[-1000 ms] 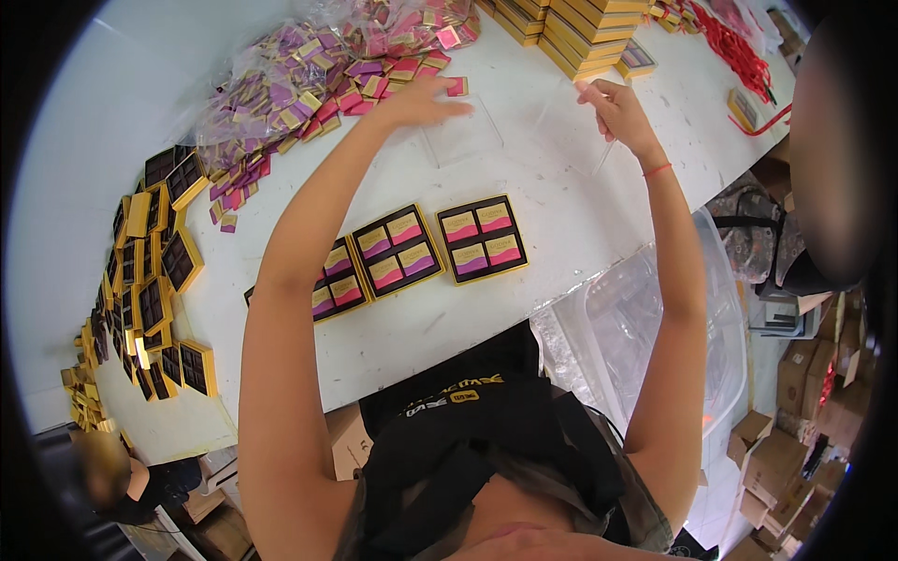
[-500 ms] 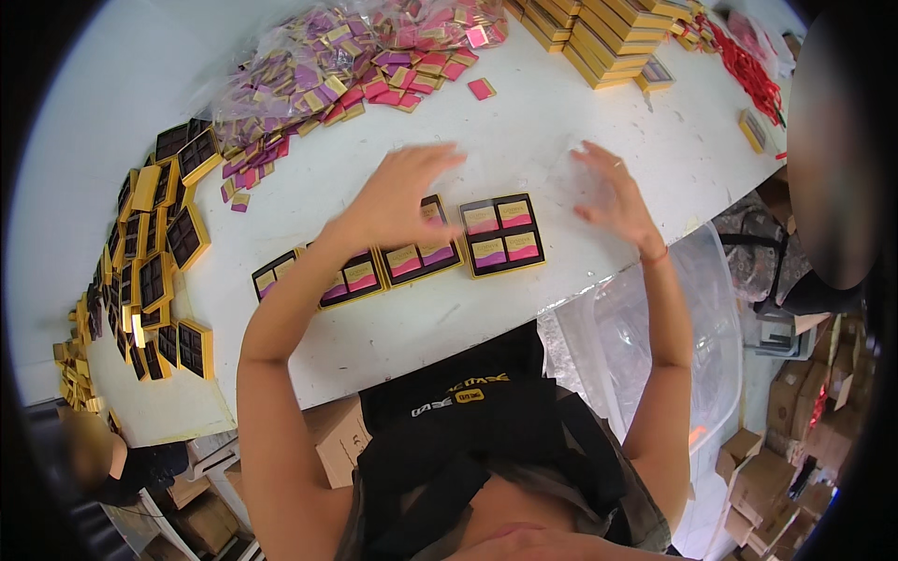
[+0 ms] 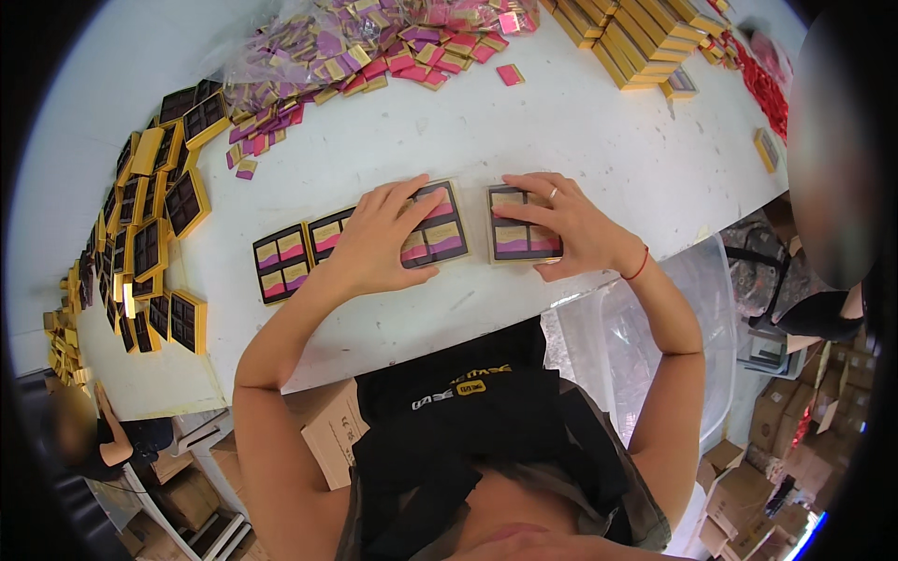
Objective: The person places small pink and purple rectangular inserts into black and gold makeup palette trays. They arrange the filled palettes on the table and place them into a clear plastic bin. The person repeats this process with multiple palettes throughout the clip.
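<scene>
A row of square gold-edged boxes crosses the white table, each divided into compartments with pink-and-purple wrapped pieces. My left hand [image 3: 379, 234] spans one box [image 3: 441, 229], thumb at its near edge and fingers over its far edge. Just to the right, my right hand [image 3: 571, 224] grips another box [image 3: 510, 238] the same way, fingers across its top. Both gripped boxes look glossy, as if under clear covers. A gap separates them. Further left stand an uncovered-looking filled box [image 3: 281, 265] and one [image 3: 327, 232] partly hidden by my left hand.
Dark-trayed boxes [image 3: 150, 248] are piled at the left. Loose purple and pink wrapped pieces [image 3: 402, 61] spill from a clear bag at the back. Gold boxes [image 3: 636, 56] stand stacked at the back right, near red ribbons [image 3: 762, 93]. A person [image 3: 112, 439] is at the lower left.
Both hands have come down onto boxes from above the table. The rightmost box now sits apart from its neighbour, a little further right.
</scene>
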Available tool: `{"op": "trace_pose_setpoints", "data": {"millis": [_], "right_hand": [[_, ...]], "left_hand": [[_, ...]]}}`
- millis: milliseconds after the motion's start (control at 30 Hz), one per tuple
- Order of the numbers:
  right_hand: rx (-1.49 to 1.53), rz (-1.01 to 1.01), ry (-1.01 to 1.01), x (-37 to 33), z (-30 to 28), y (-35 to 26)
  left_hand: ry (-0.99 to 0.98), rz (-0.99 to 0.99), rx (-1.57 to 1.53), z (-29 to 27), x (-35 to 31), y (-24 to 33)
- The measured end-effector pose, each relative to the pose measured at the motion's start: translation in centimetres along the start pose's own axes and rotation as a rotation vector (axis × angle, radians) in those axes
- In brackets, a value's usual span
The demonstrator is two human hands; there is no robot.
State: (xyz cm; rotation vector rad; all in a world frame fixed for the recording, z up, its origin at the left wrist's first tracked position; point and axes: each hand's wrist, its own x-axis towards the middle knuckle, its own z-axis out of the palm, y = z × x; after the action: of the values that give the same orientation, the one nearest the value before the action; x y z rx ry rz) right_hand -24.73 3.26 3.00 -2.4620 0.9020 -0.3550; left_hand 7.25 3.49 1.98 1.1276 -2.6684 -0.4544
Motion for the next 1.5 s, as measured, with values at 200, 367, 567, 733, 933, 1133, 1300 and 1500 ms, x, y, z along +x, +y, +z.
{"op": "trace_pose_setpoints", "data": {"millis": [200,367,567,733,933,1133,1300,1500], "right_hand": [[-0.004,0.036,0.143,-1.9,0.6,1.5],[-0.008,0.097,0.160,-2.8,0.5,2.0],[-0.152,0.151,0.142,-3.5,0.9,1.7],[-0.056,0.142,0.195,-3.3,1.4,1.8],[0.120,0.149,0.315,-3.0,2.6,1.0],[0.101,0.072,0.194,-1.1,2.1,0.4],[0.078,0.051,0.116,-0.8,1.6,0.1],[-0.012,0.121,0.168,-0.9,2.1,-0.3]], "left_hand": [[-0.072,0.066,-0.043,-0.5,-0.3,-0.1],[-0.073,0.085,-0.126,0.7,2.1,0.2],[-0.106,0.121,0.151,0.0,1.7,0.8],[-0.046,0.188,0.120,1.5,0.5,-0.3],[0.101,0.065,-0.010,1.5,0.3,-0.8],[0.009,-0.060,-0.180,1.1,-0.3,-0.3],[-0.047,-0.074,-0.203,0.5,0.0,0.4],[-0.214,-0.136,-0.377,-1.3,0.8,-0.8]]}}
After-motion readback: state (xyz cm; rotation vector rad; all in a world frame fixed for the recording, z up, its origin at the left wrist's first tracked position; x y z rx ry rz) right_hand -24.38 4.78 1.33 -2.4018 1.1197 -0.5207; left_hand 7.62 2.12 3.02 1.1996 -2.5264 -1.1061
